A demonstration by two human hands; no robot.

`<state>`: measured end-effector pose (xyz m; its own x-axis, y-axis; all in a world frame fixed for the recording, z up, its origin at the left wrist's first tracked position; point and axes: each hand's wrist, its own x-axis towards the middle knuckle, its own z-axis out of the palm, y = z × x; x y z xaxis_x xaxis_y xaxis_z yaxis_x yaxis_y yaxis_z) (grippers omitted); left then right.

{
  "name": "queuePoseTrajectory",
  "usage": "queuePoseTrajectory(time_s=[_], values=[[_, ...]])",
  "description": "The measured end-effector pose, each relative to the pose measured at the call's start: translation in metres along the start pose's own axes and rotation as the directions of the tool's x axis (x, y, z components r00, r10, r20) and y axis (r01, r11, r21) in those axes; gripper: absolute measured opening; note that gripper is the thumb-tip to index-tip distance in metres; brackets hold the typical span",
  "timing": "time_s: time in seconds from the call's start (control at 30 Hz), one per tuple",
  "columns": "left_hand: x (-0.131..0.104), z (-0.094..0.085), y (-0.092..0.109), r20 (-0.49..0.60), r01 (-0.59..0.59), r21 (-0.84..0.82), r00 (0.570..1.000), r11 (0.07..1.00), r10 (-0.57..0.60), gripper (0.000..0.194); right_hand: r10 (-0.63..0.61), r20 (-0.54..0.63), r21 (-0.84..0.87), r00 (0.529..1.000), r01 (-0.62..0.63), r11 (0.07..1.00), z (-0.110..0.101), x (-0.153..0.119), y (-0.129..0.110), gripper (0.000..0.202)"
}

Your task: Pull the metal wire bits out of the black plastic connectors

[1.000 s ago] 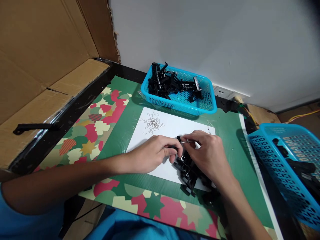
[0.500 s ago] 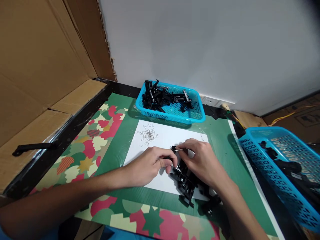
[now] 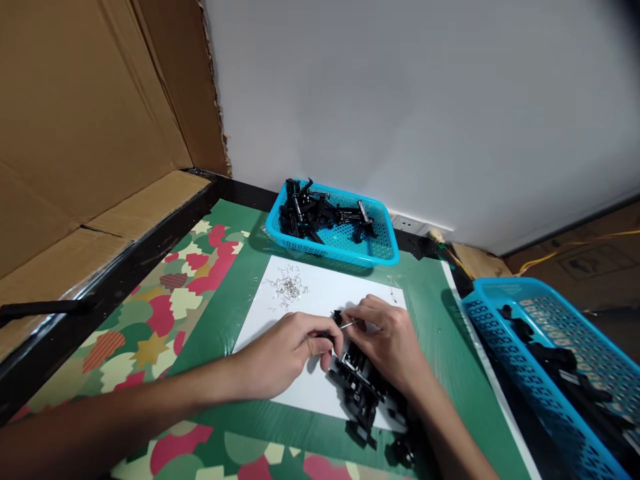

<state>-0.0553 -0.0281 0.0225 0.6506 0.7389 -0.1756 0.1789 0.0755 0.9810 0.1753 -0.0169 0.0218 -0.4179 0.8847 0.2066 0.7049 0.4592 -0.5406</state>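
Observation:
My left hand (image 3: 305, 343) pinches a small black plastic part (image 3: 337, 316), mostly hidden by the fingers. Between the fingertips of my right hand (image 3: 390, 337) is a thin metal tool (image 3: 349, 325), its tip reaching the part; the tool's kind is too small to tell. Both hands hover over a sheet of white paper (image 3: 300, 390). Below them lies a pile of black plastic parts (image 3: 360, 393), some with shiny metal bits. Left of centre on the paper, a heap of tiny bent metal wire pieces, like small springs (image 3: 290, 287), is spread out.
A blue basket (image 3: 330, 252) with black parts stands against the wall. Another blue basket (image 3: 525, 380) holds larger black parts at right. Cardboard (image 3: 90, 120) walls the left side, with a black strip-like piece (image 3: 45, 308) near it. A wall socket (image 3: 410, 224) with a cable is behind.
The view has shifted slightly, so the scene sits lower and further left. Both hands keep their hold, with the metal tool still at the black part.

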Motion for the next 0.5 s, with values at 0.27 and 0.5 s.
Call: queuePoseTrajectory(time_s=[0.27,0.5], values=[[0.001,-0.001,0.003,0.003,-0.021,0.034,1.0,0.999,0.021,0.02,-0.038,-0.03,-0.027,0.999,0.037,0.999,0.008,0.002,0.0,0.027],[0.003,-0.001,-0.002,0.004,-0.031,0.019,1.0,0.999,0.031,0.02,0.07,0.119,-0.061,0.99,-0.063,0.996,-0.009,0.0,-0.006,0.025]])
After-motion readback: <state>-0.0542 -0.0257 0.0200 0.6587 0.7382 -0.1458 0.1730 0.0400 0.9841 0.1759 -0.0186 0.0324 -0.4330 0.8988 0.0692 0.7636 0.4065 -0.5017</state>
